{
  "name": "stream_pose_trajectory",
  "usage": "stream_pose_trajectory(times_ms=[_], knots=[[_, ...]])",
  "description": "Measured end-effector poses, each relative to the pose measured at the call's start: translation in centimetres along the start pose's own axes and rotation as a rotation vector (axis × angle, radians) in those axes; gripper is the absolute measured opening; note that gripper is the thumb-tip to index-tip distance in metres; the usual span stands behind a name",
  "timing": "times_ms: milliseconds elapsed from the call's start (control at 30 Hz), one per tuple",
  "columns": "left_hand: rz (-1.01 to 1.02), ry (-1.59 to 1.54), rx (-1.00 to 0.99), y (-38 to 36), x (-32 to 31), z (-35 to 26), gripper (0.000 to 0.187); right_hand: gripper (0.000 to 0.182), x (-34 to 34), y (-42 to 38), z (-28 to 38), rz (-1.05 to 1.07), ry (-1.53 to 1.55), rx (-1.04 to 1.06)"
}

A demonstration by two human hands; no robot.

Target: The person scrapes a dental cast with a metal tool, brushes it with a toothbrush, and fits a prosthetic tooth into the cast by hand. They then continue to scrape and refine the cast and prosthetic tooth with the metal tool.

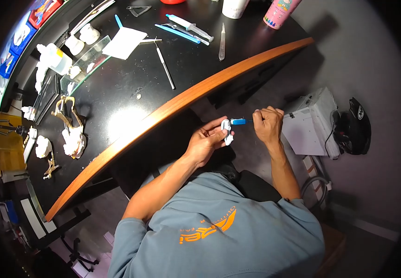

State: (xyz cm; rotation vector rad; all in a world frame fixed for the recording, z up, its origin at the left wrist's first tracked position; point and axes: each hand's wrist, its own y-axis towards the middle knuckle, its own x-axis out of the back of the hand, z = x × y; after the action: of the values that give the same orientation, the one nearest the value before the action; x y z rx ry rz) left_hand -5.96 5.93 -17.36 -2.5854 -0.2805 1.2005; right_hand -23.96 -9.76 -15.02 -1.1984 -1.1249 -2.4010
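My left hand (205,141) is closed around a white, irregular dental-looking piece (227,131), with the thumb and fingers on its sides. A short bright blue part (239,121) sticks out from the top of that piece, towards my right hand. My right hand (268,126) is in a fist a little to the right, level with the blue part. A thin dark line seems to run between the blue part and this fist; what the fingers hold is hidden. Both hands are in front of my torso, off the desk's edge.
The black desk's wooden edge (196,98) curves past my hands. On it lie a metal carver (165,65), a scalpel (222,42), a syringe (189,28) and a white pad (124,43). Brass articulators (69,116) stand left. A black helmet (354,129) sits beside a white box (309,123).
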Motion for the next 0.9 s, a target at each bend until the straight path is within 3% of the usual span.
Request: stream_pose_trajectory(times_ms=[67,233,333,467,633,767,900], knots=[[0.009,0.016,-0.015,-0.1,-0.4,-0.5,0.048,0.04,-0.2,0.1,0.7,0.012,0.027,0.039],[-0.051,0.012,-0.007,0.0,-0.3,-0.3,0.047,0.038,0.2,0.2,-0.1,0.048,-0.067,-0.094],[-0.01,0.045,-0.057,-0.1,-0.4,-0.3,0.048,0.038,0.0,0.2,0.7,0.082,0.144,-0.134],[-0.056,0.045,-0.08,-0.3,-0.3,-0.7,0.047,0.04,-0.1,0.1,0.3,0.014,-0.079,-0.026],[-0.016,0.047,-0.117,-0.5,-0.3,-0.4,0.046,0.041,0.0,0.5,1.2,0.025,0.146,-0.117],[-0.033,0.018,-0.098,-0.6,-0.1,-0.6,0.05,0.04,-0.6,0.2,0.3,0.092,0.082,-0.025],[-0.005,-0.071,-0.05,-0.7,0.4,-0.7,0.054,0.041,0.3,0.4,0.1,0.083,0.053,-0.081]])
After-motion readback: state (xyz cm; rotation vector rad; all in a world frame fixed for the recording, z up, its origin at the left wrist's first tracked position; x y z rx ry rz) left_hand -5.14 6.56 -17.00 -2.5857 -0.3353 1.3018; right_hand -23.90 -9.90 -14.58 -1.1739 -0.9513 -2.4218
